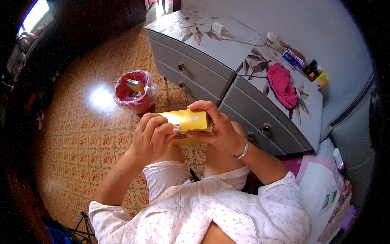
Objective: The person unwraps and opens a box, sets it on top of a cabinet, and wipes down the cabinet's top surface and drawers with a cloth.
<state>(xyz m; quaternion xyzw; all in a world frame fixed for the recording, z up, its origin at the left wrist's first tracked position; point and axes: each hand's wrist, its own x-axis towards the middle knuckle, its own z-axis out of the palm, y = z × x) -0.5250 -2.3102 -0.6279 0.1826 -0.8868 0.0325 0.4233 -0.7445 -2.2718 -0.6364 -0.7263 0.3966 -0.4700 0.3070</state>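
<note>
A yellow cardboard box (193,119) with pale lettering on its side is held up above my knees. My right hand (219,129) grips its right end, fingers on top and thumb underneath along the near side. At the left end, my left hand (153,132) has its fingers curled and pressed together against the box's edge. Whether those fingers pinch a flap or just the box itself is hidden. Another yellow part shows just under the box, mostly covered.
A red bin (136,92) lined with clear plastic stands on the patterned floor (81,150), with a small package inside. On the grey drawer cabinet (195,61) at the right lie a pink cloth (282,85), a white charger (218,27) with cable, and several small boxes by the wall.
</note>
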